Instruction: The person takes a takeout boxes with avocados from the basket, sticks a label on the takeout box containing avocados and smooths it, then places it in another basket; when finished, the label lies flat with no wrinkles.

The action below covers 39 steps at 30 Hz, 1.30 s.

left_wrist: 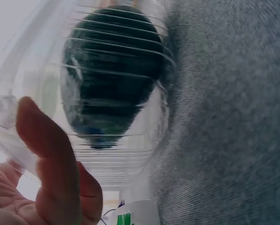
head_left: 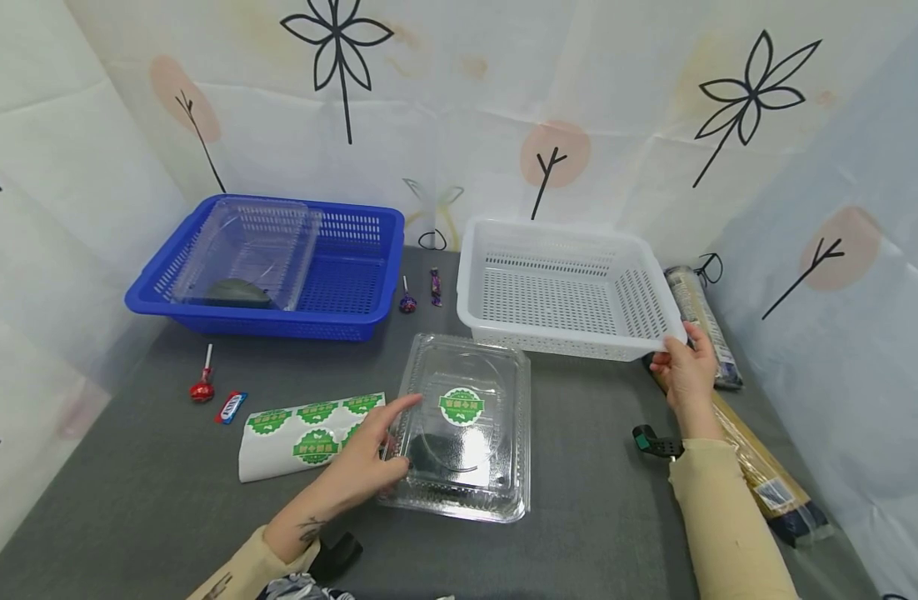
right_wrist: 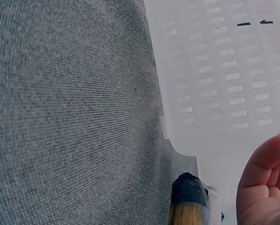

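Observation:
A clear plastic clamshell box (head_left: 496,467) lies closed on the table, with a round green-and-white sticker (head_left: 461,407) on its lid. Through its ribbed side, the left wrist view shows a dark, rounded thing (left_wrist: 114,70) that narrows at one end. My left hand (head_left: 365,454) is at the box's left edge, forefinger reaching over the lid and thumb spread apart. At the front right corner of a white perforated basket (head_left: 564,337), my right hand (head_left: 687,375) pinches the rim. A white sheet of green stickers (head_left: 316,442) curves beside the left hand.
A blue basket (head_left: 354,317) at back left holds another clear box (head_left: 260,237) and a dark oval thing (head_left: 237,293). Lollipops (head_left: 202,390) (head_left: 407,302) and small wrapped sweets (head_left: 231,407) (head_left: 436,287) lie about. Long packets (head_left: 762,475) (head_left: 702,321) line the right side.

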Motion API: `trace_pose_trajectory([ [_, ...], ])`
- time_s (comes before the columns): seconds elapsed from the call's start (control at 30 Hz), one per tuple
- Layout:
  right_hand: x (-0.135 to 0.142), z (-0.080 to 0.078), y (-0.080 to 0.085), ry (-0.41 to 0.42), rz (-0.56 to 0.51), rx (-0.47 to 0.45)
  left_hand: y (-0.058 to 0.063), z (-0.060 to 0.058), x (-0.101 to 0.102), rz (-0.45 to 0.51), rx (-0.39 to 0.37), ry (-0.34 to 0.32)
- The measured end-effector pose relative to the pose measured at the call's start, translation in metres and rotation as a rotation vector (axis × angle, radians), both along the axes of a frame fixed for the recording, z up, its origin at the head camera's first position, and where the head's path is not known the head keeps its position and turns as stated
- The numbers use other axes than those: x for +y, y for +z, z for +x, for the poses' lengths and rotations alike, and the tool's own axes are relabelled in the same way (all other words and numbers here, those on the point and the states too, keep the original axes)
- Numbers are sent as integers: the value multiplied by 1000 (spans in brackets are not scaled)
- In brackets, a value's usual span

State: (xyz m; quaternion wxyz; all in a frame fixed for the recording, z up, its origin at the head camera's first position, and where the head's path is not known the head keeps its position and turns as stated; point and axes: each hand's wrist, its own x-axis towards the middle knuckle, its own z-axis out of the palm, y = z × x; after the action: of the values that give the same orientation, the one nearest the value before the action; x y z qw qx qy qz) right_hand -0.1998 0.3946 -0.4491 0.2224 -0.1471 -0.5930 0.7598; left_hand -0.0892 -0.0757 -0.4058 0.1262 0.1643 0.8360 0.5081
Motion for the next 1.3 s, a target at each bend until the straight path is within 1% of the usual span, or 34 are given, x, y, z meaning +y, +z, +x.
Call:
trace_pose_trajectory([
  [0.07,3,-3,-4,5,-13,12,-9,-3,-1,-9,40,-2],
  [0.17,6,-5,-6,3,-13,4,-17,-5,-1,7,93,-15],
  [0.23,6,-6,-7,-7,-4,-9,-18,-5,-2,24,113,-26],
  [0.3,6,-6,-6,-5,-6,-17,-16,-3,-2,37,113,-38],
  [0.37,5,-5,-5,2,-17,-15,-4,2,-2,51,95,-57],
  [0.43,5,-5,-5,10,-32,-10,12,8,-2,65,66,-85],
  [0.5,-3,2,7,21,-51,-28,20,11,-3,81,38,-116],
  [0.57,-12,9,20,23,-59,-44,24,11,-5,84,37,-140],
  [0.6,-17,12,27,26,-61,-53,24,10,-6,93,31,-149],
  [0.67,-27,20,40,36,-65,-68,24,7,-8,96,56,-165],
  [0.7,-27,20,41,39,-65,-67,28,6,-7,89,74,-167],
  [0.77,-22,18,34,44,-31,-65,38,6,-6,81,102,-179],
  [0.83,-16,14,27,62,-20,-62,46,5,-4,73,128,-189],
  [0.9,-11,12,21,70,-7,-59,54,3,-1,83,121,-193],
  [0.97,-12,12,24,76,-15,-59,60,1,3,102,118,-196],
  [1.03,-18,14,32,70,-27,-64,65,-3,8,130,103,-196],
  [1.1,-24,17,41,58,-39,-80,69,-8,14,142,120,-194],
  [1.17,-30,20,49,37,-17,-118,73,-15,22,163,125,-193],
  [1.3,-33,22,56,25,-3,-191,79,-30,39,229,107,-211],
])
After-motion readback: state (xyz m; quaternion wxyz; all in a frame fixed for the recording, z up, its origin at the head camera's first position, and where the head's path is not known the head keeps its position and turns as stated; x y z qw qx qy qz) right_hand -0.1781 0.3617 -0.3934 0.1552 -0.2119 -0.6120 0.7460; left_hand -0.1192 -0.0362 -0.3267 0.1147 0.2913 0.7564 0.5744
